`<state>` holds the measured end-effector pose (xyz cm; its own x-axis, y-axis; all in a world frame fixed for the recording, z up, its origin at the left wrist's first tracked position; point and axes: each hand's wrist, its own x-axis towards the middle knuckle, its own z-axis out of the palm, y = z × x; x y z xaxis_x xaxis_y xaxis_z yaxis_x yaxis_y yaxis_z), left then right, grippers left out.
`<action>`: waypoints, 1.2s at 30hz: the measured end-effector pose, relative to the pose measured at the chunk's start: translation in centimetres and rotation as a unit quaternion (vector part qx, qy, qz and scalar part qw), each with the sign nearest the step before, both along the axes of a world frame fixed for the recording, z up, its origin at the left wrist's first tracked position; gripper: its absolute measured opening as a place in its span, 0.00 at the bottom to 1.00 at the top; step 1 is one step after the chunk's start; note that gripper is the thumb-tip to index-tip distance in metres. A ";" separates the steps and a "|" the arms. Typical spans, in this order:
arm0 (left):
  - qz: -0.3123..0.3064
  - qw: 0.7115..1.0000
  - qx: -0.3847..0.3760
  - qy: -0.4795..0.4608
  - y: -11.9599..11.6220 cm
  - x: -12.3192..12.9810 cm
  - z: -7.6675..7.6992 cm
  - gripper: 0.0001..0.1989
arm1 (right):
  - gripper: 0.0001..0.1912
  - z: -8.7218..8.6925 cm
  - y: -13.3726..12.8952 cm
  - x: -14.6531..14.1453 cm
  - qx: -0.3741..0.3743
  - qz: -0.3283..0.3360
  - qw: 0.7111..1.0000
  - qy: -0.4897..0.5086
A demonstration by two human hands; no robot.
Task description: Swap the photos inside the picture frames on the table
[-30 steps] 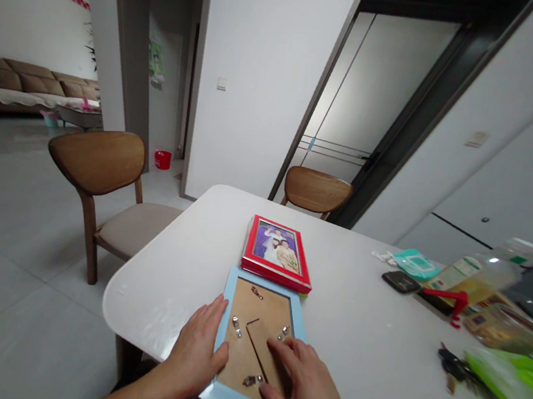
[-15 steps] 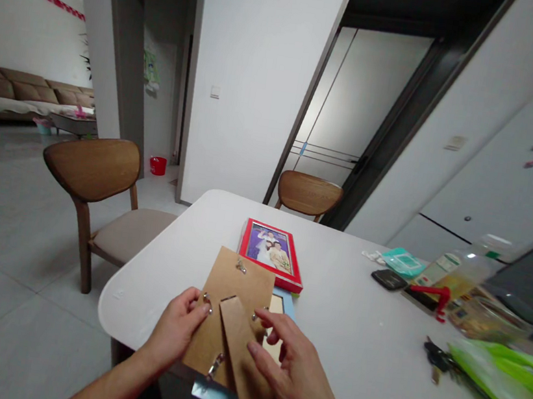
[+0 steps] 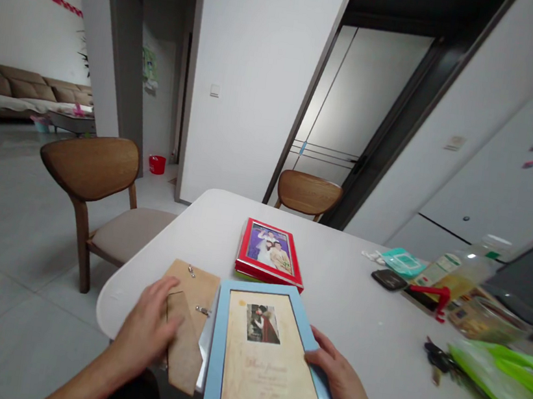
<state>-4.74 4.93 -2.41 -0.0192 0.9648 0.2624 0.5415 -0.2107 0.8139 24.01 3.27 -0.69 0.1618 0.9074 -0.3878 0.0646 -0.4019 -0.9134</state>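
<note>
My right hand [image 3: 339,373] grips the right edge of a light blue photo frame [image 3: 216,350]. The frame faces up, tilted towards me, with a cream paper insert [image 3: 266,386] that bears a small picture. Left of it is a brown backing board [image 3: 209,283] with metal clips and a flap-like stand [image 3: 182,352]. My left hand [image 3: 145,321] is closed over the left side of this board, its thumb across the stand. The board overlaps a pale sheet or panel partly hidden behind the blue frame. Beyond lies a red photo frame [image 3: 299,272] with a couple's picture.
The white table [image 3: 343,321] has a rounded left corner. On its right are a black wallet-like item [image 3: 388,280], a teal packet [image 3: 403,262], a bottle [image 3: 458,270], keys [image 3: 436,359] and a green bag [image 3: 507,382]. Wooden chairs [image 3: 94,167] stand left and behind.
The backing board has moved left with my left hand. My right hand has left the board and now holds the blue frame, which has come up into full view.
</note>
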 end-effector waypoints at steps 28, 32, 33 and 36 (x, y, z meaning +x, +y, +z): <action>-0.028 0.986 0.052 0.153 -3.0 -1.2 -2.4 0.26 | 0.22 -3.6 0.6 1.2 0.181 0.047 0.828 -0.529; -0.156 0.955 0.050 0.246 -3.5 0.2 -2.3 0.36 | 0.22 -2.9 0.8 -2.9 0.229 0.079 0.891 -0.384; -0.166 0.950 0.048 0.260 -3.5 0.7 -2.3 0.36 | 0.22 -2.8 0.9 -4.2 0.227 0.099 0.908 -0.337; -0.175 0.944 0.046 0.278 -3.3 1.9 -2.4 0.33 | 0.18 -2.6 1.2 -7.5 0.250 0.140 0.919 -0.269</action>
<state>-2.84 1.68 -4.77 0.4610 0.8593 0.2215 0.7634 -0.5112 0.3949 16.51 4.51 -3.25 -0.0598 0.9857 0.1578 0.5985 0.1620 -0.7846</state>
